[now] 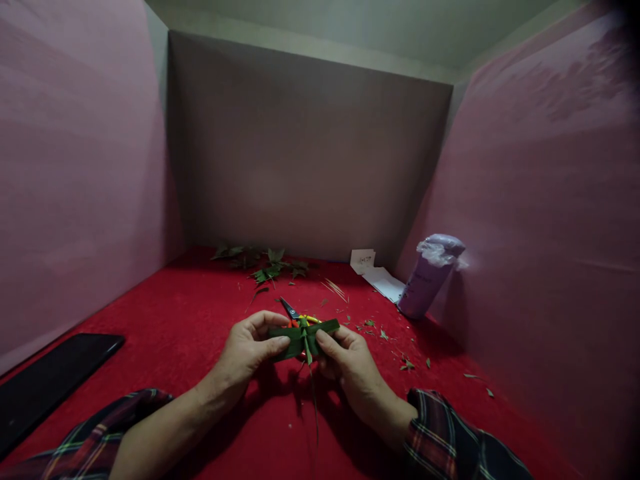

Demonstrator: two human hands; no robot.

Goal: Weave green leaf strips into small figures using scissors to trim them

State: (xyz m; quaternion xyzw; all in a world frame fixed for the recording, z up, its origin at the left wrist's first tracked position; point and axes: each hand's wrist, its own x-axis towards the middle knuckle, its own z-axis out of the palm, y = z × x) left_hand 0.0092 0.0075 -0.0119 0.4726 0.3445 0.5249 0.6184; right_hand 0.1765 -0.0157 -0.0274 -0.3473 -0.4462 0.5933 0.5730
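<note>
Two hands worked: the left hand and the right hand. There was one folded leaf piece, one pair of scissors, one phone, one purple bottle, one leaf pile and two paper slips.

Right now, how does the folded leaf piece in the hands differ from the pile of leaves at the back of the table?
The folded leaf piece is pinched between the left hand and right hand, off the cloth; the leaf pile lies untouched on the red table near the back wall. The piece is flat strips crossed into one neat shape with a thin strand hanging down; the pile is loose and scattered, with pointed leaves. Both are dark green.
</note>
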